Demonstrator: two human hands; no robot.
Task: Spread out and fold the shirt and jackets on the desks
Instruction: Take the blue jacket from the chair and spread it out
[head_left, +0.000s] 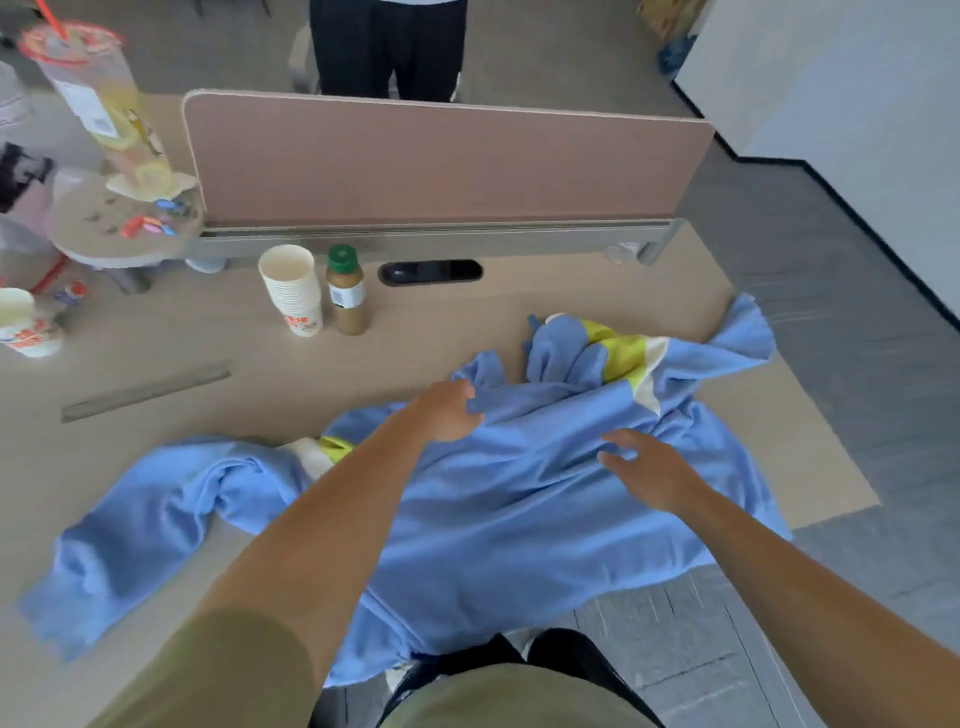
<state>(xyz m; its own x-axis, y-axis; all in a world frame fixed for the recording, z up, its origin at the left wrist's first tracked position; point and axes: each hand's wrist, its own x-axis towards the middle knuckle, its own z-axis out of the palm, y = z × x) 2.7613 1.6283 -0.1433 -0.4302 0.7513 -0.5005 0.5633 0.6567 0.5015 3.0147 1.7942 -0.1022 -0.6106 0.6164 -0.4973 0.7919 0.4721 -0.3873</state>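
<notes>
Observer: Stage?
Operator: Spreading, I judge. The blue jacket (519, 509) lies rumpled on the desk (208, 353), nothing folded. My left hand (447, 410) grips its upper fabric. My right hand (649, 467) rests flat, fingers relaxed.

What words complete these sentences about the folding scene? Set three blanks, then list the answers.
The garment on the desk is mostly ___.
The bottle beside the stacked paper cups has a ___ cap.
The left hand grips the garment; the open hand resting on it is the ___ one.
Answers: blue, green, right.
</notes>
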